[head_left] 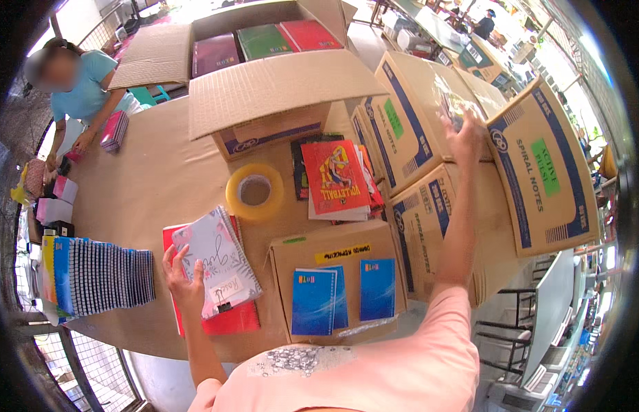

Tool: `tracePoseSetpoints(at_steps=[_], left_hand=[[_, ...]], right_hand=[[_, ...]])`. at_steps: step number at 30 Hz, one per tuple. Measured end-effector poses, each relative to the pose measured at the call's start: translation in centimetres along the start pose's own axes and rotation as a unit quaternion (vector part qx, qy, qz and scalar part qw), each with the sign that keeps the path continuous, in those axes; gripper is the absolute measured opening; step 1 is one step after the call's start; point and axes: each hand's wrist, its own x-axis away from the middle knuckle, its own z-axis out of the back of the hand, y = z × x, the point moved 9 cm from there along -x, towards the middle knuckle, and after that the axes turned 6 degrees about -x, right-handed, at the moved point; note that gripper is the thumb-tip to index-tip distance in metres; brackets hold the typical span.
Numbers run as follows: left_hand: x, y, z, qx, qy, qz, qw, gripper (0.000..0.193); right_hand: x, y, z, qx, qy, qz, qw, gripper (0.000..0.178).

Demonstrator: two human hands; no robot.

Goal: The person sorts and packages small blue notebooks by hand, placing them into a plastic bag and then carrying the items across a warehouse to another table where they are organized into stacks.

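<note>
My left hand (185, 280) lies with its fingers spread on the left edge of a spiral notebook (220, 257) with a pale floral cover. A black binder clip (225, 307) sits at that notebook's lower edge, and a red notebook (240, 321) lies beneath it. My right arm stretches out over the cartons at the right. My right hand (465, 137) has its fingers curled at a small, shiny, dark and clear thing (457, 113) on a closed carton (426, 103); I cannot make out what it is.
A yellow tape roll (231, 194) lies mid-table beside red-covered notebooks (335, 175). Blue notebooks (314, 302) rest on a small carton (285, 254). Stacked spiral notebooks (103, 278) stand at left. An open carton (278, 96) holds notebooks; another person (86, 86) works at far left.
</note>
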Motion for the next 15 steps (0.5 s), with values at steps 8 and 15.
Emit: tracePoseSetpoints(at_steps=[8,15], left_hand=[[-0.8,3.5,0.4,0.007,0.018,-0.022,1.000,0.034],[0.0,7.3,0.6,0.075,-0.019,-0.098,0.992,0.028]], right_hand=[[-5.7,13.7,-7.9,0.043,0.011,-0.100,0.994,0.052],[-2.5,12.3,-1.0,-0.231,0.260,-0.184,0.919,0.047]])
